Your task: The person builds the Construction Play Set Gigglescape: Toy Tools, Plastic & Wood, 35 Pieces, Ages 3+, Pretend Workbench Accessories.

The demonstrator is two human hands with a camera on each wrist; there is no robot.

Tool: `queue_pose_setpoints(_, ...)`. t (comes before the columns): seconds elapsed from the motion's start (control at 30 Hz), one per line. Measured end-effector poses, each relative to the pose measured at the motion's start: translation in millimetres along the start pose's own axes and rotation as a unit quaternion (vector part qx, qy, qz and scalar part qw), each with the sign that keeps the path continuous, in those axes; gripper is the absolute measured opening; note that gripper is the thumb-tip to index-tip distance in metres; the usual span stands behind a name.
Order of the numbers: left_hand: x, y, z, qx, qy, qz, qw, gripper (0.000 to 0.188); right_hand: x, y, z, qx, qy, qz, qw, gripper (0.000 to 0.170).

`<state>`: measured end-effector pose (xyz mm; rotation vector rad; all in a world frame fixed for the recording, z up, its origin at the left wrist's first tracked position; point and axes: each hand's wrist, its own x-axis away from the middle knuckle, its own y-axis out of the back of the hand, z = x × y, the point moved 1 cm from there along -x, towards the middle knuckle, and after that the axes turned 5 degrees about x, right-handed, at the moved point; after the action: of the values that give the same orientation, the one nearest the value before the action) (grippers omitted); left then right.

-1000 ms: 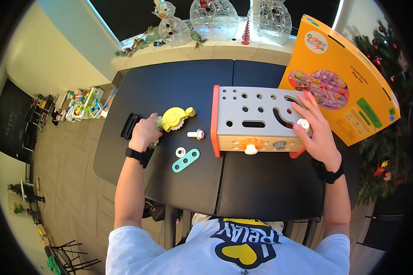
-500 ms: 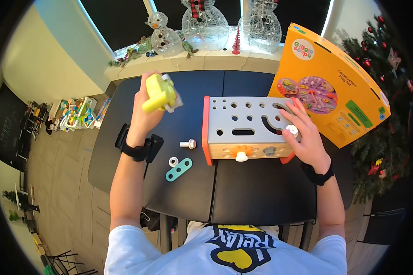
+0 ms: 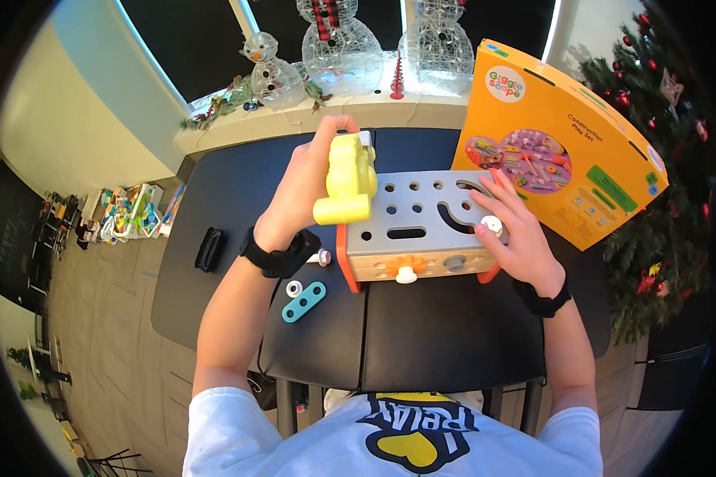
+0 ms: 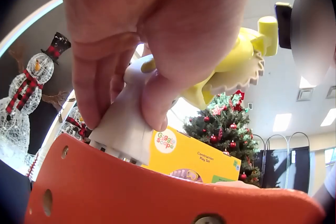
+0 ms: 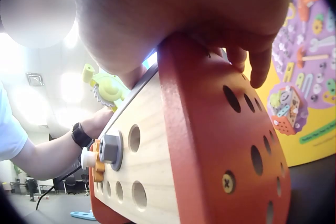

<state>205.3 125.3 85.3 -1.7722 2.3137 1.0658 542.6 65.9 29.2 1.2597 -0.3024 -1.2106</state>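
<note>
Gripping the yellow saw (image 3: 347, 175), the left hand (image 3: 298, 187) partly hides its base (image 4: 126, 121); the right hand (image 3: 519, 234) rests open on the workbench (image 3: 398, 220).

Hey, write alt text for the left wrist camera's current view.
A left hand grips the whitish base of a yellow toy saw with a toothed disc, above a red panel with holes. Behind are a yellow box, a decorated Christmas tree and wire snowmen.
</note>
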Motion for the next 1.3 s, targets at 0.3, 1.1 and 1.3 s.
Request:
queue_pose_setpoints(0.3,3.3,-3.3,0.3,-0.047,0.002,0.013,0.999,0.056,-0.6,0.1,0.5,0.005,0.001,-0.001,1.000,0.046)
queue_pose_setpoints(1.1,75.2,25.1,33.0,-0.127,0.026,0.037,0.991,0.039,-5.1,14.0,-21.0,-0.033,0.007,0.050,0.998,0.044)
queue_pose_setpoints(1.3,127.1,29.3,65.3,-0.196,0.100,0.133,0.966,0.027,-9.1,16.2,-35.2,-0.070,0.019,0.063,0.995,0.045)
